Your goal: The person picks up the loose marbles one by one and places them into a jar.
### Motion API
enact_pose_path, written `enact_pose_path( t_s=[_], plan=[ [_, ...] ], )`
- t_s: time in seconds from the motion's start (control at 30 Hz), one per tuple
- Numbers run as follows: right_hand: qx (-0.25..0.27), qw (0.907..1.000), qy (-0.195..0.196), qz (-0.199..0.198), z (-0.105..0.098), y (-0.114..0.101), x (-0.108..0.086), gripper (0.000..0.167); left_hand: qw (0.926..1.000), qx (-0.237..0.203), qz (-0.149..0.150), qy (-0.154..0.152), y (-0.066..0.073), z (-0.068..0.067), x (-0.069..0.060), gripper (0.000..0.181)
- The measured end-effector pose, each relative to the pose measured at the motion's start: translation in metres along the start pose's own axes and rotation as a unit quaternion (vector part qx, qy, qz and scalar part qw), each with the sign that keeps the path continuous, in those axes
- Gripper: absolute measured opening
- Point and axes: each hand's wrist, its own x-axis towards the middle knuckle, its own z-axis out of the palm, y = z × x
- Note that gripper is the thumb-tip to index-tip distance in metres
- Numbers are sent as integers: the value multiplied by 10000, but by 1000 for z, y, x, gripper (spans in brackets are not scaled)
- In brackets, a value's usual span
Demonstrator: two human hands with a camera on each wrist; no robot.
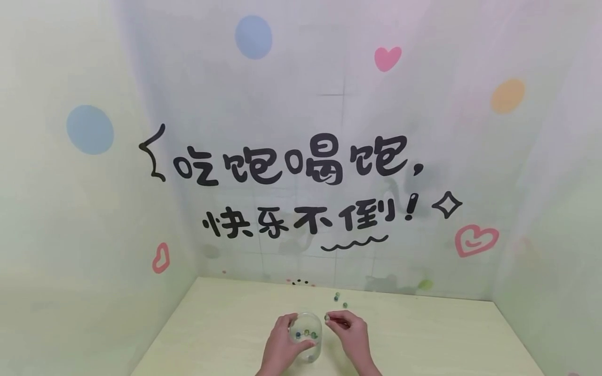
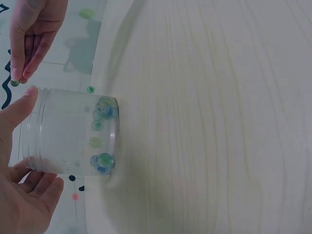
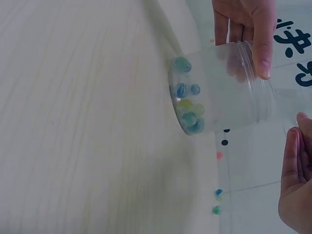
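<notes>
My left hand (image 1: pixel 282 344) grips a clear plastic jar (image 2: pixel 63 126) around its upper part, thumb on one side and fingers on the other. The jar is roughly upright and its mouth is uncovered. Several glass marbles (image 3: pixel 189 118), blue, green and yellowish, lie in its bottom. Beside the mouth, my right hand (image 1: pixel 351 332) pinches one dark greenish marble (image 2: pixel 14 83) between thumb and fingertips, apart from the rim. In the right wrist view my right fingers hide that marble. Whether the jar's base touches the table cannot be told.
Loose marbles (image 1: pixel 345 305) lie on the pale wood-grain table (image 1: pixel 226 324), beyond my right hand toward the back edge. A printed backdrop (image 1: pixel 291 104) with black characters, hearts and dots stands behind the table, and pale walls (image 1: pixel 56 235) flank both sides.
</notes>
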Motion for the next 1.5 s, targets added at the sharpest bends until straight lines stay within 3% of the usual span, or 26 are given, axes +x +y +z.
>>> enact_pose_path(
  t_s=[0.6,1.5],
  plan=[
    [87,9987,-265,-424,9,-22,4,16,10000,-71,-25,-44,0,1,1,77],
    [-26,9962,-757,-434,25,-26,2,15,10000,-15,-27,30,4,-3,-2,76]
  ],
)
